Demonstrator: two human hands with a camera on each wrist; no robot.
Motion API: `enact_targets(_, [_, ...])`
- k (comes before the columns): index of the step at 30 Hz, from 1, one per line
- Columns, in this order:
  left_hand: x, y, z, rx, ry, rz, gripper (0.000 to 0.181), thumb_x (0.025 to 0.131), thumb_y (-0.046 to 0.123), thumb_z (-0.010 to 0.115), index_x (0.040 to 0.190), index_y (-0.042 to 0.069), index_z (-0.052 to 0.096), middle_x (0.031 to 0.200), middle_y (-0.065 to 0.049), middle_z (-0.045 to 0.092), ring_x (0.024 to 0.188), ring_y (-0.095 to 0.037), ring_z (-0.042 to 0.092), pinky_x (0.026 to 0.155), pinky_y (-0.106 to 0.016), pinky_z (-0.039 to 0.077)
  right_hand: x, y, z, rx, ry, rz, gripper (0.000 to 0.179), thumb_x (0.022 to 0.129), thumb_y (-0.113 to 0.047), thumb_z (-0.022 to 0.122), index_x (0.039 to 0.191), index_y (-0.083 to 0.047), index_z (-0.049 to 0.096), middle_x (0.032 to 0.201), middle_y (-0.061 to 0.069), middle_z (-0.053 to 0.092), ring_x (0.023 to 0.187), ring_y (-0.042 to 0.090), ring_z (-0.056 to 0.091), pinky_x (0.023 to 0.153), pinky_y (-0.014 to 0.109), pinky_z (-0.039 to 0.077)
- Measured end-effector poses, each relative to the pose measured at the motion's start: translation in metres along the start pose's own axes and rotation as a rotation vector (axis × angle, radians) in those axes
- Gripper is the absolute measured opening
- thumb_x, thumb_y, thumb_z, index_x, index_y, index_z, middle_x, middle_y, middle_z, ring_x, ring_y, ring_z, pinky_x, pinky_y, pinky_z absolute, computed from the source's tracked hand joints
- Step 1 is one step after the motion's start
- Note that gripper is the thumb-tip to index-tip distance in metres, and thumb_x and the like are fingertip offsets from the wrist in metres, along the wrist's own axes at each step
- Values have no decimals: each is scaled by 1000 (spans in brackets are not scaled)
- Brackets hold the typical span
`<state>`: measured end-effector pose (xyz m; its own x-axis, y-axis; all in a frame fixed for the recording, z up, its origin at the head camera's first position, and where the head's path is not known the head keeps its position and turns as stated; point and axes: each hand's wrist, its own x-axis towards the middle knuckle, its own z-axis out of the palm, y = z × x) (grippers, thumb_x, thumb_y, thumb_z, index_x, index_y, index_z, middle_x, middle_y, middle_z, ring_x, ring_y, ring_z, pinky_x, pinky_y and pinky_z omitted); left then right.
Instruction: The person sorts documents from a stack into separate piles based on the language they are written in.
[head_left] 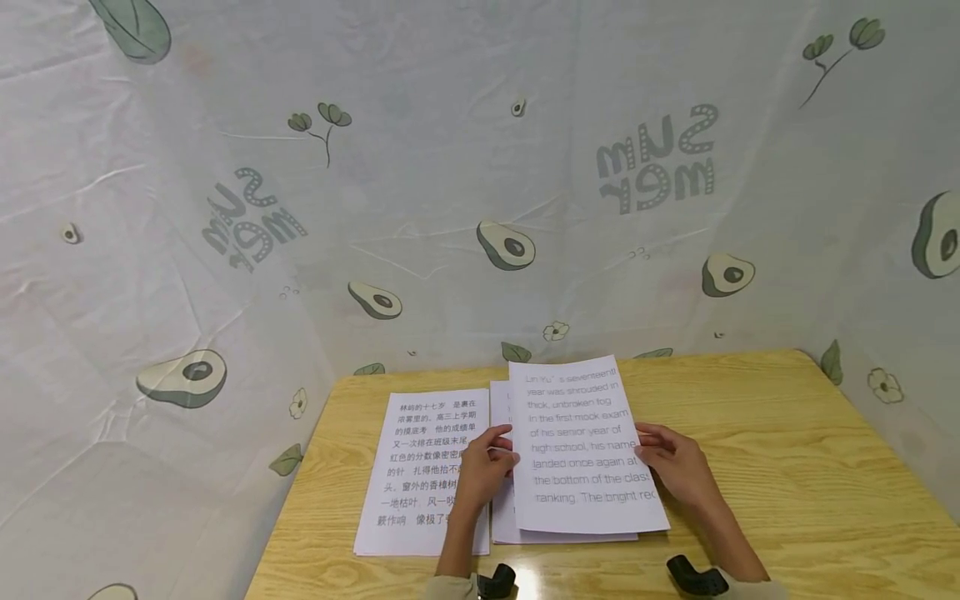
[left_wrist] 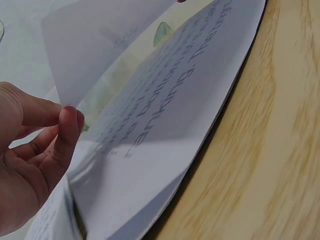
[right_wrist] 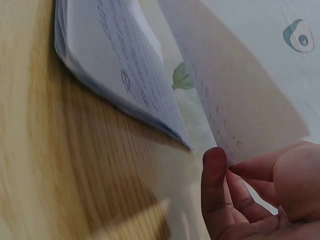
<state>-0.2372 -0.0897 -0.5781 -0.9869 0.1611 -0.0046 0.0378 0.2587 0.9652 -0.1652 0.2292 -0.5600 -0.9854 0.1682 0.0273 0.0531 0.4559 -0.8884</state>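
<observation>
A printed sheet of paper point(head_left: 581, 442) with large English text is held up by its two side edges. My left hand point(head_left: 487, 468) pinches its left edge between thumb and fingers, as the left wrist view also shows at the sheet point(left_wrist: 95, 50). On the opposite edge my right hand point(head_left: 677, 462) pinches the paper; in the right wrist view the thumb and fingers point(right_wrist: 215, 165) meet at its border. Beneath the raised sheet lies a stack of English pages point(left_wrist: 165, 125), mostly covered in the head view. The raised sheet is apart from the stack.
Left of the English stack lies a second stack of pages point(head_left: 420, 475) with Chinese text, partly behind my left hand. Both rest on a wooden table point(head_left: 787, 433). A pale cloth point(head_left: 450, 167) printed with avocados hangs behind and beside it.
</observation>
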Motion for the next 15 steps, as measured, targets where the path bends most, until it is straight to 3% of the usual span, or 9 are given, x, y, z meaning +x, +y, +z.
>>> enact_targets(2, [0, 1, 6, -3, 7, -2, 50, 89, -4, 77, 138, 5, 70, 100, -6, 71, 72, -9, 66, 61, -23, 60, 0, 1, -4, -16, 3, 2, 47, 104, -12, 70, 146, 7, 60, 130, 29, 70, 110, 23, 76, 80, 13, 56])
enact_targets(8, [1, 7, 22, -29, 14, -5, 50, 90, -3, 77, 138, 7, 71, 100, -4, 70, 70, -7, 66, 60, -21, 57, 1, 9, -18, -38, 9, 2, 47, 105, -13, 69, 146, 6, 59, 129, 28, 70, 98, -8, 65, 81, 10, 54])
enact_targets(15, [0, 10, 44, -32, 20, -4, 49, 89, -5, 77, 136, 7, 72, 98, 0, 69, 68, -6, 65, 59, -20, 58, 3, 23, -36, -40, -13, 14, 50, 106, -16, 68, 149, 8, 56, 133, 31, 68, 97, -6, 67, 80, 11, 54])
